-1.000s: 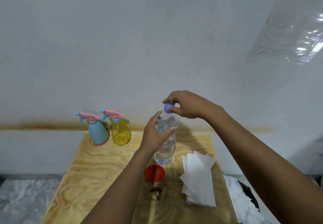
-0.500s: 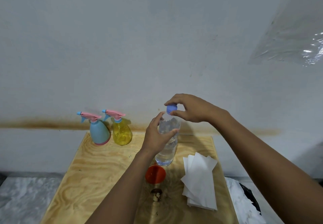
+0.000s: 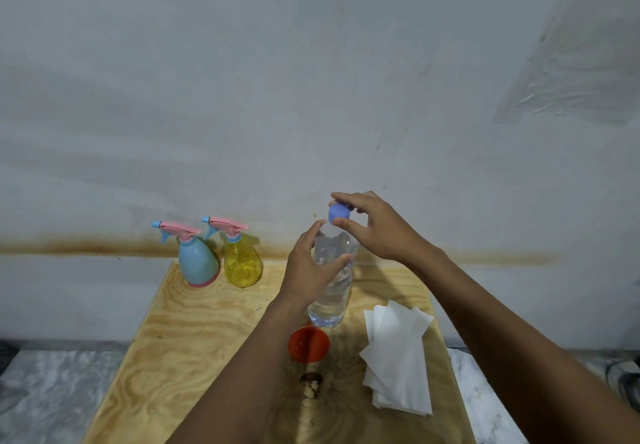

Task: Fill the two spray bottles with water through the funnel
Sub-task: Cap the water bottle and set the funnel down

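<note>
Holding the water bottle [image 3: 330,284] upright near frame centre, your left grip [image 3: 310,272] is wrapped round its upper body. Your right grip [image 3: 377,229] pinches the blue cap [image 3: 339,213] between thumb and fingers. Whether the cap is free of its thread cannot be told, nor whether the base touches the table [image 3: 173,357].

Handling, as judged:
- The bottle looks thin-walled, clear and well filled, so expect weight and soft sides. Squeezing it with the cap off would push water out. Take it round the ribbed middle, firmly but not tightly.
- The blue spray bottle [image 3: 197,263] and yellow spray bottle [image 3: 240,263] look light and rigid. Hold each at the neck under its pink trigger head.
- The red funnel [image 3: 308,343] looks light and stiff and likely to tip in a narrow neck, so steady it.

Surroundings:
- Both spray bottles stand side by side at the table's far left edge, left of centre in the frame and well apart from the water bottle.
- The funnel sits just below the water bottle's base.
- White paper sheets [image 3: 398,357] are fanned at lower right, near the funnel.

Obstruction: both trigger heads are on and must come off before filling.
</note>
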Available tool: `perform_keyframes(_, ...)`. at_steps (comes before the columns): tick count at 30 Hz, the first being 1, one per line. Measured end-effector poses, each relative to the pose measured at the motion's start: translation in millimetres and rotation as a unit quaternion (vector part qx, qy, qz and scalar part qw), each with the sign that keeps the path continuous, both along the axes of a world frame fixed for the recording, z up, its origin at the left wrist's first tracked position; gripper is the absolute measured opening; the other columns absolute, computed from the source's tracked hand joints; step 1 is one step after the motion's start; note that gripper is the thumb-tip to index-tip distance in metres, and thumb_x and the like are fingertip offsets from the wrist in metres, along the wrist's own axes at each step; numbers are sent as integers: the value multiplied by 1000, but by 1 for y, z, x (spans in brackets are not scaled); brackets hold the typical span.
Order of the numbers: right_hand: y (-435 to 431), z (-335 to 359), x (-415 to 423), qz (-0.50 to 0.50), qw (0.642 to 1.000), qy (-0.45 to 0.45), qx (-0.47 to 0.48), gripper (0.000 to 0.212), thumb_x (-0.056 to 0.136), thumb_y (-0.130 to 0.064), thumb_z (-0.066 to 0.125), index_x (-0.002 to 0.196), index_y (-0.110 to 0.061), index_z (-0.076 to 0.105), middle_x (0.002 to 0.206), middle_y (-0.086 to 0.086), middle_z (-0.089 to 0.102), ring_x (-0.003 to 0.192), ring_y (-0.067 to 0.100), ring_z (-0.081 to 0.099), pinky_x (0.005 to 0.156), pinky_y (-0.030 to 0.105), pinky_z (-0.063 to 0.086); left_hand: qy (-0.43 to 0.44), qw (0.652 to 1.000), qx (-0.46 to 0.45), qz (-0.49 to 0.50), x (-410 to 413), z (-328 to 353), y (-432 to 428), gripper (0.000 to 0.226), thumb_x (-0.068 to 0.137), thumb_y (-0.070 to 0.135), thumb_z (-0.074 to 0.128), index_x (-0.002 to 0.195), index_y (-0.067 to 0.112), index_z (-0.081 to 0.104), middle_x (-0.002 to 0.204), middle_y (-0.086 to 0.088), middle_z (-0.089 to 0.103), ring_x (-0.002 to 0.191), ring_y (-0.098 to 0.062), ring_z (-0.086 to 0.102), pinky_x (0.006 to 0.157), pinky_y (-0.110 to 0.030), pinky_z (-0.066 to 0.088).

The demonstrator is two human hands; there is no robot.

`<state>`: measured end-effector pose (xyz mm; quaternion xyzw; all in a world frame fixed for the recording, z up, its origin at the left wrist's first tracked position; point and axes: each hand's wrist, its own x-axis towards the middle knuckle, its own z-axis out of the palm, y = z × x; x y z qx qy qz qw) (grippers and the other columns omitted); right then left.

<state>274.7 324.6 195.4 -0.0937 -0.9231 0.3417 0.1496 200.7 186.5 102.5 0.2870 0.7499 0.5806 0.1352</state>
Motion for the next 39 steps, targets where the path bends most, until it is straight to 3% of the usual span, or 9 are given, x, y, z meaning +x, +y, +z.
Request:
perform_keyframes(5,-8,-9,-3,-49,998,28,-12,38,92,-37,65,128,-25,62,119,-9,63,99,-7,42,79,8,34,1,1000,0,7,2,1,1,74,73,41,84,137,30,48,119,9,54,115,-9,53,96,-32,50)
perform_keyframes(8,-24,-20,-10,-141,986,81,-24,35,87,-40,70,116,-22,67,109,-4,62,108,9,46,82,14,34,-2,1000,-1,9,3,1,2,81,73,39,84,143,29,44,122,6,56,117,-10,53,97,-28,48)
perform_keyframes(11,-38,-26,-15,-198,972,110,-54,36,86,-45,70,115,-23,67,111,-6,63,109,10,49,85,18,37,-7,1000,1,6,0,-1,2,81,73,37,84,143,31,43,120,6,56,115,-10,54,95,-34,51)
perform_keyframes(17,-27,-31,-5,-99,987,86,-94,42,91,-32,68,132,-29,58,109,-25,53,97,0,49,82,8,36,6,1000,13,-5,2,0,2,65,71,39,82,128,32,53,115,13,60,113,-11,56,92,-41,54)
perform_keyframes(23,-26,-31,-12,-122,985,102,-70,31,88,-36,70,118,-30,63,105,-29,54,100,4,50,92,30,46,9,1000,12,10,3,0,1,72,73,39,83,136,32,49,117,10,58,117,-10,55,96,-35,51)
perform_keyframes(28,-26,-32,0,-97,982,62,-153,49,91,-47,61,136,-31,51,117,-24,50,116,4,47,100,23,40,-1,1000,5,-11,3,5,-1,76,72,42,84,138,36,47,124,10,55,120,-8,51,99,-41,50)
perform_keyframes(32,-22,-57,23,-117,963,70,-231,61,88,-59,50,143,-33,43,129,-23,51,126,1,46,109,33,40,-25,996,-55,-59,-6,9,-15,105,68,48,86,152,40,24,146,13,35,130,-8,42,102,-31,42)
perform_keyframes(35,-20,-86,38,-141,956,43,-253,68,87,-56,59,147,-30,38,143,-9,49,131,3,44,112,39,38,-55,991,-103,-58,-16,0,-39,113,65,46,87,154,40,18,146,11,34,127,-10,43,95,-29,40)
perform_keyframes(39,-25,-120,44,-109,956,-46,-269,102,69,-61,77,152,-34,25,155,-9,35,140,4,34,112,36,36,-102,975,-197,-33,-13,-35,-68,96,72,35,86,152,26,33,144,-1,41,129,-22,45,95,-32,45)
